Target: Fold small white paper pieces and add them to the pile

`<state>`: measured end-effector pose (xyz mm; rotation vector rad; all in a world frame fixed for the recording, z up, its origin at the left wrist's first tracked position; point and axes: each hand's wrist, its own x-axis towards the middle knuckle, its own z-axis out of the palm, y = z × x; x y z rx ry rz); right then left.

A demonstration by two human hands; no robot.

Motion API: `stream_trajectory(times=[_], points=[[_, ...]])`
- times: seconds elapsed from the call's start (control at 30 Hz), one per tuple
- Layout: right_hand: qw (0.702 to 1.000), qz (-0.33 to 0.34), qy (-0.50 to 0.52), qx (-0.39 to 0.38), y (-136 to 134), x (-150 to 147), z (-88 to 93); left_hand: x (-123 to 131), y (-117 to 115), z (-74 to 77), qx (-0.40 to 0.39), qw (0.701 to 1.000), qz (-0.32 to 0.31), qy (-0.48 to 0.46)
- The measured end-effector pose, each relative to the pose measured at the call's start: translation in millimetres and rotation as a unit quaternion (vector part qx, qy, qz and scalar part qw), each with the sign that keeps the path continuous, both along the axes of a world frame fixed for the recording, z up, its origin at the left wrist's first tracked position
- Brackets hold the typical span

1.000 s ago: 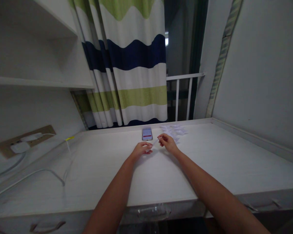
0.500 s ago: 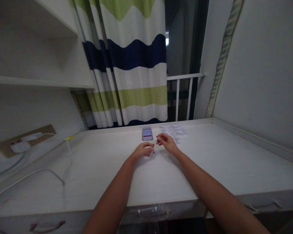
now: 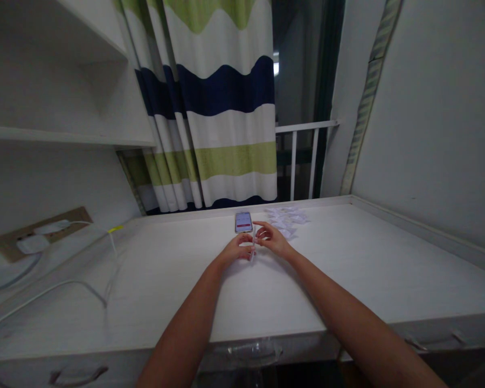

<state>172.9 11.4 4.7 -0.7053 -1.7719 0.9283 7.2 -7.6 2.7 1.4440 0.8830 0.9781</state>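
Note:
Between my two hands a small strip of folded white paper [image 3: 253,245] stands nearly upright, edge toward me, a little above the desk. My left hand [image 3: 238,248] pinches it from the left between thumb and fingers. From the right, the thumb and fingers of my right hand [image 3: 271,238] close on the same paper, with the index finger stretched over its top. Just beyond my hands lies a phone [image 3: 243,222] with its screen lit. Several folded white paper pieces [image 3: 286,216] are heaped behind my right hand, which covers some of them.
The white desk [image 3: 165,291] runs up to a raised back edge below a striped curtain [image 3: 234,129]. At the left, a wall socket [image 3: 34,243] has plugs in it, and a white cable [image 3: 73,281] trails over the desk. A wall rises at the right.
My right hand has moved slightly left and down, closer to my left hand. The paper has turned from slanting to nearly upright.

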Motion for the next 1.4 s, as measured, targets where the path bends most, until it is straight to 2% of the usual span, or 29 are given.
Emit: stream_trajectory(times=[0.27, 0.5, 0.83, 1.07, 1.4], points=[[1.0, 0.014, 0.005, -0.008, 3.0, -0.9, -6.4, 0.1, 3.4, -3.9, 0.001, 1.0, 0.022, -0.012], [0.994, -0.073, -0.055, 0.06, 1.3, -2.2, -8.2, 0.3, 6.5, -7.2, 0.013, 0.997, 0.063, -0.035], [0.992, -0.102, -0.057, 0.04, -1.6, -8.0, -12.8, 7.2, 4.3, -7.3, 0.004, 0.999, 0.04, -0.026], [0.981, -0.134, -0.136, 0.042, -7.8, -7.6, -7.1, 11.4, 8.7, -15.1, 0.018, 1.0, 0.01, -0.002], [0.971, -0.165, -0.16, 0.064, -7.3, -9.9, -9.2, 18.0, 1.2, -8.3, 0.019, 0.999, 0.034, 0.001]])
